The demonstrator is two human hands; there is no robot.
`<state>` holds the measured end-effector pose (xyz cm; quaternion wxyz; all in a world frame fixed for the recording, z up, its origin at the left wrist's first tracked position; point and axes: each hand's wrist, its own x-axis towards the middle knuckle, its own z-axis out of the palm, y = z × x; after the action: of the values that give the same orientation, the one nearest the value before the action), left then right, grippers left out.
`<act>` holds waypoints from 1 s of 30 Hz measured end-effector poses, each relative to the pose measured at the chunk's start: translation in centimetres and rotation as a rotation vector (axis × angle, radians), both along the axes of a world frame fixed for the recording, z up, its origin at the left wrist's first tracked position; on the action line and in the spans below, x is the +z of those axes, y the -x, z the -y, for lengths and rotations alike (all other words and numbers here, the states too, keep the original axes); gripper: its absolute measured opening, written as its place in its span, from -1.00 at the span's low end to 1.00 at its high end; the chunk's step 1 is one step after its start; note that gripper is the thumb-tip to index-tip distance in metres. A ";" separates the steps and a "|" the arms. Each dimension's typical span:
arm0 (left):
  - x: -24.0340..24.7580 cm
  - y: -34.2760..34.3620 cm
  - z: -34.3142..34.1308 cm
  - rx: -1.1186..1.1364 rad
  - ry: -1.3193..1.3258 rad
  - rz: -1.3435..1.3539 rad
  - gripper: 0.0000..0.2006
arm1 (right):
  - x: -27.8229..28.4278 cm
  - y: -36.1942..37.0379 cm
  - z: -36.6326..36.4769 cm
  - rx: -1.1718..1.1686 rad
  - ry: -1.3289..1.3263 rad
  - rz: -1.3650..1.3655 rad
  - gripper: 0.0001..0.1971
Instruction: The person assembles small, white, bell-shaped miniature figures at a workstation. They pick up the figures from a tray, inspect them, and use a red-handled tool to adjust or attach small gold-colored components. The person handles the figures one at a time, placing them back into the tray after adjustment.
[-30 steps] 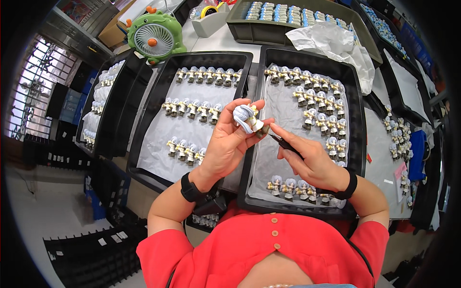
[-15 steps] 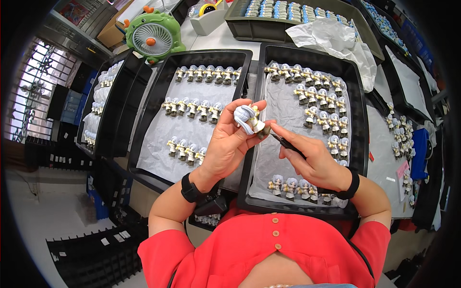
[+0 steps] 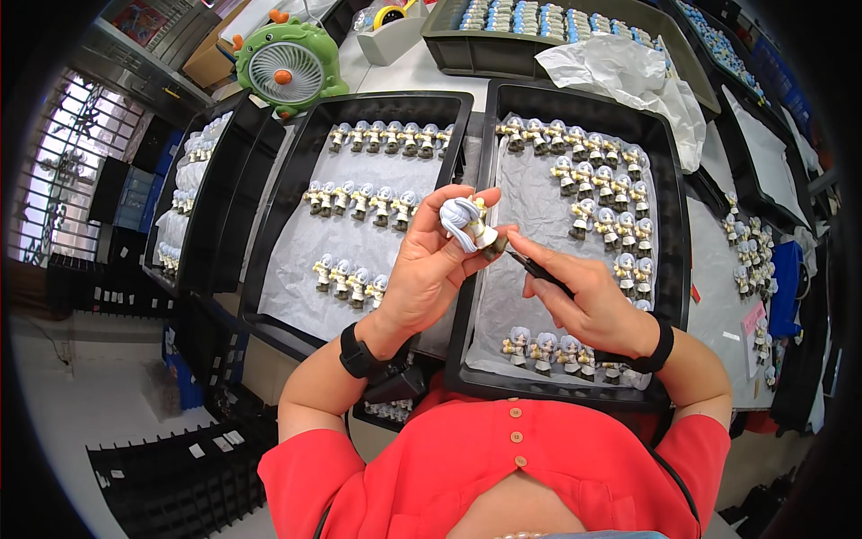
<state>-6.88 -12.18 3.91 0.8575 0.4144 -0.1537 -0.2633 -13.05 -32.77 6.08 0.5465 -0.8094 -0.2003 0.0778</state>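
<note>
My left hand (image 3: pixel 429 269) holds a small figurine (image 3: pixel 462 223) with pale blue-grey hair, a white outfit and dark boots, tilted so its boots point to the right. My right hand (image 3: pixel 575 292) grips a slim dark pen-like tool (image 3: pixel 543 269); its tip is at the figurine's boots. Whether the tip touches them is too small to tell. Below my hands lie two black trays lined with white paper, the left tray (image 3: pixel 355 101) and the right tray (image 3: pixel 680 269). Matching figurines (image 3: pixel 377 205) stand in rows in the left one, and more figurines (image 3: pixel 602 184) line the right one.
A green fan (image 3: pixel 285 74) stands at the back left, beside a white holder (image 3: pixel 392 40) with yellow tape. Behind the right tray are crumpled paper (image 3: pixel 628 85) and a grey-brown bin (image 3: pixel 449 56) of figurines. Another black tray (image 3: pixel 224 198) stands far left; loose figurines (image 3: pixel 747 247) lie at right.
Almost nothing differs. The figurine appears shifted very slightly to the right, and both hands keep their hold.
</note>
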 end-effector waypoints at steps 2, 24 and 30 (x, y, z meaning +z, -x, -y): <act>0.0 0.0 0.0 0.003 -0.007 -0.001 -0.56 | 0.0 -0.1 0.1 -0.001 0.004 -0.004 -0.45; -0.1 -0.1 0.0 -0.005 -0.018 0.015 -0.57 | 0.3 0.0 0.1 -0.004 0.014 0.001 -0.47; -0.1 -0.1 0.1 -0.005 -0.015 0.007 -0.57 | 0.4 -0.1 0.2 -0.007 -0.002 -0.040 -0.47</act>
<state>-6.78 -12.23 3.86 0.8533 0.4213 -0.1559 -0.2649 -12.93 -32.98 6.44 0.5516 -0.8078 -0.1863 0.0920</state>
